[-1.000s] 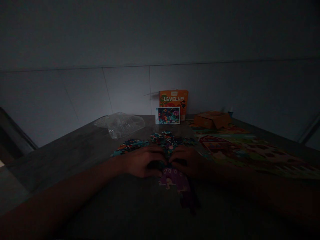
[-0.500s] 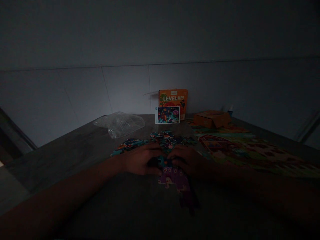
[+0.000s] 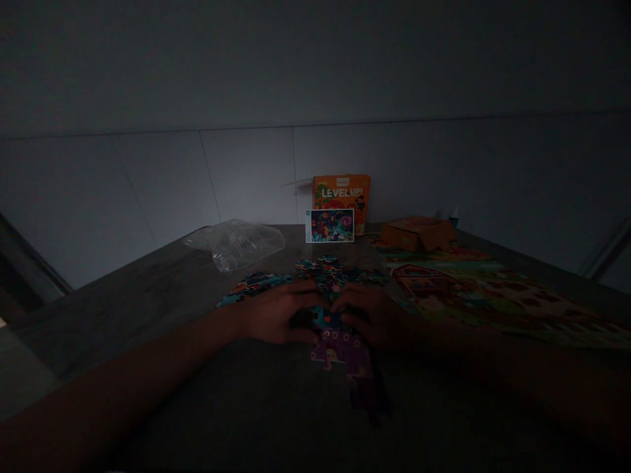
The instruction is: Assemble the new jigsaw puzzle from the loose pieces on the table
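Dimly lit, a person's two bare hands meet over a partly joined purple puzzle section (image 3: 348,355) on a gray worktop (image 3: 148,282). The left hand (image 3: 279,315), its fingers curved and its thumb set apart below them, touches the section's upper left edge. The right hand (image 3: 377,315), fingers bent partway, is at its upper right; whether either hand grips a piece cannot be told in the low light. Between the fingertips shows a blue part (image 3: 323,318) of the puzzle, while the purple stretch, marked with ringed spots, runs down toward the person. Just beyond the hands lies a spread of loose puzzle pieces (image 3: 325,270). Farther back, a picture card (image 3: 330,226) stands before an orange box (image 3: 342,187) lettered "LEVEL UP!" A clear plastic bag (image 3: 241,243) rests to the left; to the right are an orange carton (image 3: 417,233) and a colorful flat picture (image 3: 497,302).
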`<state>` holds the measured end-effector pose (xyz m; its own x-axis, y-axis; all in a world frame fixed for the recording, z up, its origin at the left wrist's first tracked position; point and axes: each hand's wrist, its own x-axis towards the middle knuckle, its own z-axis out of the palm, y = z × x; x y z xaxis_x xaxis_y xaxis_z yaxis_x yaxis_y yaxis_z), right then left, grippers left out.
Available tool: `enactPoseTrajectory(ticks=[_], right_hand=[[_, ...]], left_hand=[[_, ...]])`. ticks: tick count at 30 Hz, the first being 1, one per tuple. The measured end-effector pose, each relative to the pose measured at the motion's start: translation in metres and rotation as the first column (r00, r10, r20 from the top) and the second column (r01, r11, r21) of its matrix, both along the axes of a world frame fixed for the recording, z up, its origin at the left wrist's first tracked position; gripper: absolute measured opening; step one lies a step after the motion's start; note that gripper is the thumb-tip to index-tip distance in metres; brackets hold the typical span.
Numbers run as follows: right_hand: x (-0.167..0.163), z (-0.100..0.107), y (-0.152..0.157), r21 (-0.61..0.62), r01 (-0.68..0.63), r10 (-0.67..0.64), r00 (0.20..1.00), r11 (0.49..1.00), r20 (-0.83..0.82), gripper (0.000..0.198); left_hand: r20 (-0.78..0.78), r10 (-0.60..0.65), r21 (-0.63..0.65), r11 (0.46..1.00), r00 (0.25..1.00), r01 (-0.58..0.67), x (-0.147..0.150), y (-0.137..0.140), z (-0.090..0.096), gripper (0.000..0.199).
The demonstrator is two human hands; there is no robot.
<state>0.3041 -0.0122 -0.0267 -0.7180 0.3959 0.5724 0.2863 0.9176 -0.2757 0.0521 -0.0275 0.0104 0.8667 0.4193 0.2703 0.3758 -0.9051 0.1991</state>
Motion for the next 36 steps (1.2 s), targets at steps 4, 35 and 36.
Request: enactPoseTrajectory(ticks=[4,35,36], right_hand=[[-0.0005,0.0002,-0.0006,0.031,-0.021,0.021,1.0,0.999,-0.012,0.015],[-0.0002,-0.0032,0.0013,0.007,-0.014,0.014,0.999,1.0,0.039,0.015],[-0.0002,-0.0028,0.0012,0.012,-0.016,0.015,0.999,1.0,0.036,0.015]], left_hand=[[-0.002,-0.016,0.001,1.0,1.0,0.016,-0.0006,0.0006,-0.0004,0.044],[0.0,-0.154,0.015,0.988,0.988,0.154,0.0002,0.0,-0.0005,0.017],[0.0,-0.149,0.014,0.989,0.989,0.149,0.0005,-0.0001,-0.0005,0.018]])
